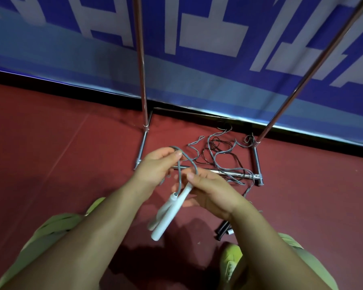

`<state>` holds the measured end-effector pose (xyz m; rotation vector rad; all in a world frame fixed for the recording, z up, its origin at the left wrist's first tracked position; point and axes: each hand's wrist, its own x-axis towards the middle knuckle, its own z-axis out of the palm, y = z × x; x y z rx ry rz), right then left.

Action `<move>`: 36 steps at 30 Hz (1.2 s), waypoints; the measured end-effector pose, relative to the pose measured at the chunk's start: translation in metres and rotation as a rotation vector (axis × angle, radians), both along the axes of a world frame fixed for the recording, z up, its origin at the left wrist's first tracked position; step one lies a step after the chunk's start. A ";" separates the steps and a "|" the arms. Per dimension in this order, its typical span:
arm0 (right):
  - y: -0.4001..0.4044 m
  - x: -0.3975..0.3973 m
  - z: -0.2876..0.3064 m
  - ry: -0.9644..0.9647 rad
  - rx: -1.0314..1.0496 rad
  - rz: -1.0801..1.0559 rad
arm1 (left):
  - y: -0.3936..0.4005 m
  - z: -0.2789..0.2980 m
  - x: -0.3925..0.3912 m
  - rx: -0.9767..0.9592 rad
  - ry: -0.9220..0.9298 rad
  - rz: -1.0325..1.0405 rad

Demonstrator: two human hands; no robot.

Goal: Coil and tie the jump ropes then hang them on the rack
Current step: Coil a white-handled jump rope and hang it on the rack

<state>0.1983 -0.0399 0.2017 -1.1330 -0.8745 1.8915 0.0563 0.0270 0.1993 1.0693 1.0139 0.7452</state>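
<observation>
The person is crouching over a dull red, matte floor (50, 143), both bare forearms reaching forward. The left hand (155, 164) is pinching a thin grey cord (194, 164) between thumb and forefinger, lifting it into a smooth loop that is arching over toward the right. The right hand (214, 193) is grasping the upper ends of two white handles (168, 214), slim plastic cylinders lying side by side and slanting down toward the near left, with the grey cord entering their tops. Beyond the hands, the rest of the grey cord is lying in loose, kinked squiggles on the floor, tangled with a thinner black cord (215, 143), inside and across the base of the rack (258, 164). The rack is made of shiny chrome tubes: a low rectangular foot frame on the floor and two polished uprights rising toward the far side, one left and one slanting right. Near the right forearm, a pair of black handles (222, 229) is lying on the floor, partly hidden. Behind the rack, a blue banner (197, 59) with large pale blocky shapes is covering the far wall, edged below by a black strip. Light green trousers (50, 233) and a green shoe (231, 260) are showing at the near edge.
</observation>
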 end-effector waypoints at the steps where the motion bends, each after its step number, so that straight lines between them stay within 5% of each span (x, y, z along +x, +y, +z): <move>1: 0.001 -0.001 -0.001 -0.020 -0.003 0.018 | 0.002 0.001 0.000 0.009 0.002 0.002; 9: 0.010 -0.002 -0.004 -0.057 -0.021 0.085 | 0.006 -0.003 -0.001 -0.023 -0.015 -0.005; 18: 0.032 0.025 -0.001 0.352 -0.147 -0.428 | -0.001 -0.021 -0.010 -0.335 0.043 -0.626; 20: 0.035 0.028 -0.003 0.263 -0.163 -0.400 | -0.004 -0.022 -0.007 -0.308 0.096 -0.620; 25: 0.043 0.040 -0.016 -0.501 0.013 -0.431 | 0.002 -0.015 -0.006 -0.384 0.063 -0.601; 29: 0.040 0.042 -0.031 -0.512 0.280 -0.312 | 0.004 -0.010 -0.013 -0.484 0.002 -0.676; 36: 0.034 0.020 -0.029 -0.512 0.304 -0.042 | 0.000 -0.007 -0.009 -0.679 -0.108 -0.659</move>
